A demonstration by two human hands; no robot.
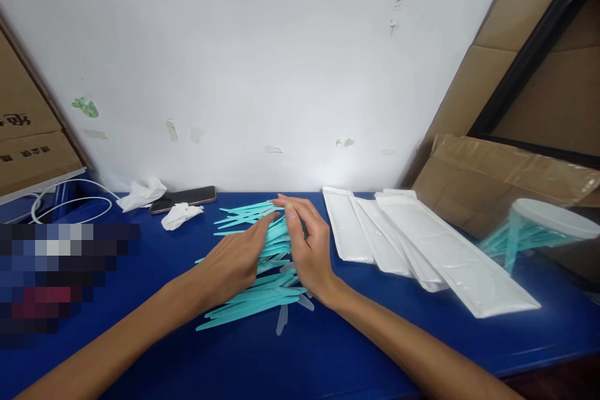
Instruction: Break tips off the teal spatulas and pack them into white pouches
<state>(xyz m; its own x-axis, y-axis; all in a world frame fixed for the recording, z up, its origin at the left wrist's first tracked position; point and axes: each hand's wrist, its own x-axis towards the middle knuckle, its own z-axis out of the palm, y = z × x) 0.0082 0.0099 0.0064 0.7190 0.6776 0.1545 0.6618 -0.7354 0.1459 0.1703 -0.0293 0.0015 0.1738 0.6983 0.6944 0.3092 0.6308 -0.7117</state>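
Observation:
A loose pile of turquoise eyebrow razors (255,305) with slim tapered handles lies on the blue table, with clear blade covers (282,319) showing at its right side. My left hand (237,256) is closed against a bunch of the razors from the left, its fingers mostly hidden. From the right, my right hand (309,244) curves round the same bunch, thumb and fingers bent over its end. The bunch lies between both palms. Several razors point out to the left beyond my left hand.
White padded packets (435,237) lie overlapping at the right. Beyond them a clear tub with a white lid (557,217) holds more turquoise pieces, near cardboard boxes (506,181). At the back left are a phone (187,196), crumpled tissues (180,215) and a white cable (100,200).

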